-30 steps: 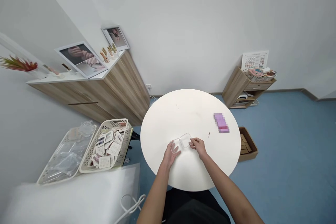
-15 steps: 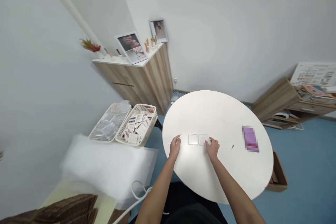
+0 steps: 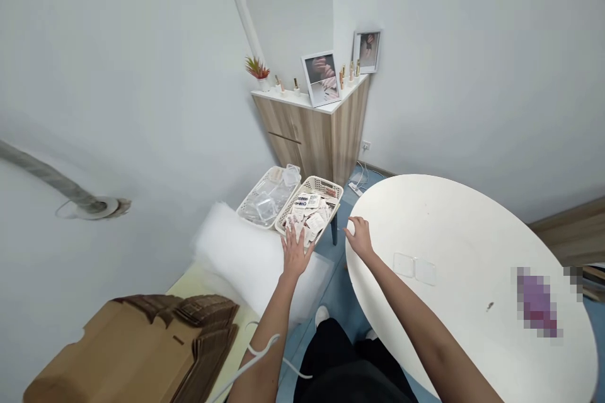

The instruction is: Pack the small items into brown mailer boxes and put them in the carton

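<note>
My left hand [image 3: 295, 255] reaches over the near edge of a white basket [image 3: 331, 187] full of small printed cards [image 3: 316, 221]. Its fingers are spread, with the tips at the cards; whether they touch cannot be made out. Above the left rim of the round white table [image 3: 454, 214], my right hand [image 3: 360, 237] hangs with fingers apart and nothing in it. On the table lies a clear square plastic case [image 3: 414, 268], unfolded into two halves side by side, to the right of my right hand.
Beside the card basket stands a second basket [image 3: 258, 195] of clear plastic cases. White foam wrap [image 3: 231, 258] and flattened cardboard boxes [image 3: 118, 352] lie at the left. A blurred purple item [image 3: 536, 302] sits on the table. A wooden cabinet [image 3: 312, 138] stands in the corner.
The view has turned left. My left hand has gone from the table to the card basket. My right hand has let go of the clear case and moved left to the table's edge.
</note>
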The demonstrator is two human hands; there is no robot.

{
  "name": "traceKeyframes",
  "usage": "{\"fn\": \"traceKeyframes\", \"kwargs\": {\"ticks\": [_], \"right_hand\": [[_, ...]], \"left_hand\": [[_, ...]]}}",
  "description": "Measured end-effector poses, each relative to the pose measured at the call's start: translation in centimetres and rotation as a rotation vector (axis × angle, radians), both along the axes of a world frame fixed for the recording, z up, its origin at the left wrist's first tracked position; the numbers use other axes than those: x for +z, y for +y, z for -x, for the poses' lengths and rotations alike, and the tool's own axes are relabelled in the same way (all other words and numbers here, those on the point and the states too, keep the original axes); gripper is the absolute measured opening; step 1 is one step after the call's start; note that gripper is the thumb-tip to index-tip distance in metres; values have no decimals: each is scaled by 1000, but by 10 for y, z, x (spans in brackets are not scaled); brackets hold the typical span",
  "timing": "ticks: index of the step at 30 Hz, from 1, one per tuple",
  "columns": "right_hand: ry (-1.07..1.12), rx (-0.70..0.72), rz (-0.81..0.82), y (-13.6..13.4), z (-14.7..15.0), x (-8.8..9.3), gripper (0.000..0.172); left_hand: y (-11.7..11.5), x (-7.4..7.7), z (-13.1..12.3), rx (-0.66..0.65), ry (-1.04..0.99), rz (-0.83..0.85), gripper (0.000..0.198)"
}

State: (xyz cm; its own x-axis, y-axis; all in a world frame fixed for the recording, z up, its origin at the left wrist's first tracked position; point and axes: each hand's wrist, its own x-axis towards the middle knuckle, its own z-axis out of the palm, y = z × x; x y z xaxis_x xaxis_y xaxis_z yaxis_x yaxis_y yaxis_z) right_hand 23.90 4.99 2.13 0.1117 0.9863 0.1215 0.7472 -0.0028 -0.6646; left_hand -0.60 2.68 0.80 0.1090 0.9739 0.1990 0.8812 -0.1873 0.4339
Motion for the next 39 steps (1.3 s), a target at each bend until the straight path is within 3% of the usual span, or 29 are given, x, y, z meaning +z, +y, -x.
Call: {"fn": "traceKeyframes", "kwargs": {"ticks": [6, 14, 22, 31, 35, 39], "right_hand": [[-162, 161, -55, 59, 67, 12, 42], [-335, 277, -17, 133, 125, 2, 42], [-421, 315, 53, 153, 145, -13, 48], [-275, 252, -140, 138, 117, 6, 38], [-193, 169, -213, 112, 68, 6, 39], [-151, 39, -200, 65, -8, -7, 40]], "left_hand": [[1, -23, 14, -58, 147, -49, 55], [0, -28, 16, -46, 181, -92, 52], [0, -28, 16, -53, 165, -73, 52], [2, -28, 17, -52, 138, -51, 54], [5, -27, 19, -63, 119, -23, 52], [7, -25, 19, -42, 92, -24, 53]]}}
